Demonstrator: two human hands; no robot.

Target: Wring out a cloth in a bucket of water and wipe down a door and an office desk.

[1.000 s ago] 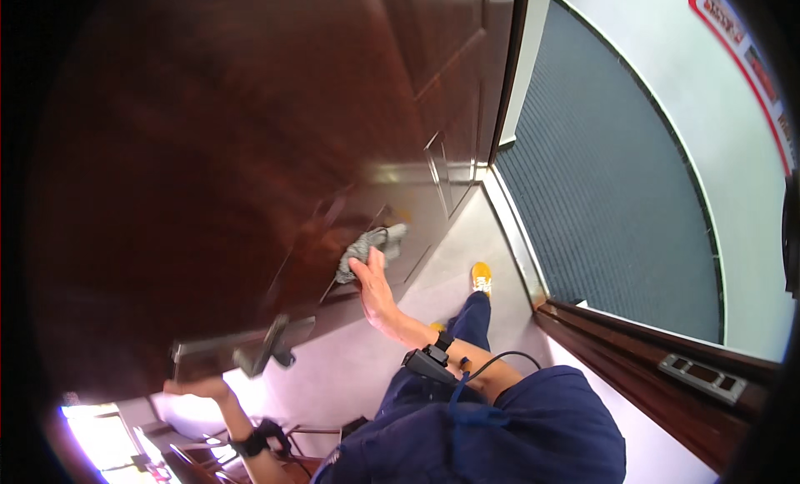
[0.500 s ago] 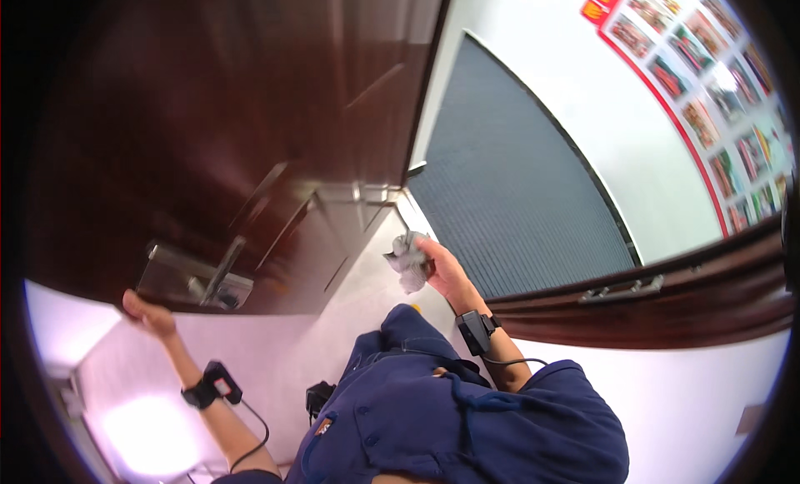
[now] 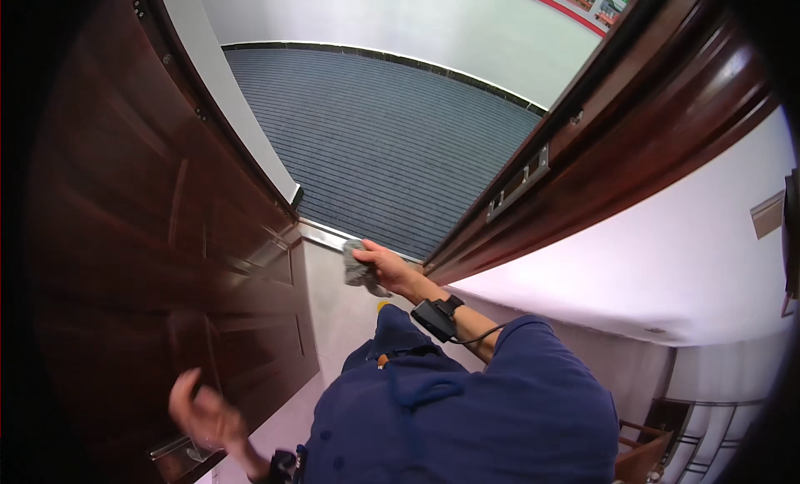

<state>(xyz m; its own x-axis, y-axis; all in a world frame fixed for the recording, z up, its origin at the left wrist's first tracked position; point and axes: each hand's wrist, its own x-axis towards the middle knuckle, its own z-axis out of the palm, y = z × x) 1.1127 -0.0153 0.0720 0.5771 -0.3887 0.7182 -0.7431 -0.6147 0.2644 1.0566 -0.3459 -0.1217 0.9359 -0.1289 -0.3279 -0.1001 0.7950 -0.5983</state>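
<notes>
My right hand (image 3: 390,267) is closed round a crumpled grey cloth (image 3: 358,267), held in front of my body over the pale floor by the threshold. The cloth bulges out past my fingertips. At the lower left, my left hand (image 3: 207,416) is slightly blurred, its fingers curved and apart, holding nothing. It is just above the metal handle plate (image 3: 179,457) of a dark red-brown panelled door (image 3: 150,259); whether it touches the door I cannot tell. The door stands open along my left side.
Ahead, a metal threshold strip (image 3: 333,236) borders a ribbed dark blue-grey carpet (image 3: 367,142). A dark wooden door frame with a strike plate (image 3: 518,184) rises on the right. Beyond is a white wall (image 3: 400,25) with a red-edged photo board (image 3: 575,0). Wooden furniture (image 3: 640,451) stands at the lower right.
My view has turned toward the doorway and the door appears further left. My left hand has gone from the door's edge to near its handle plate. The cloth stays in my right hand.
</notes>
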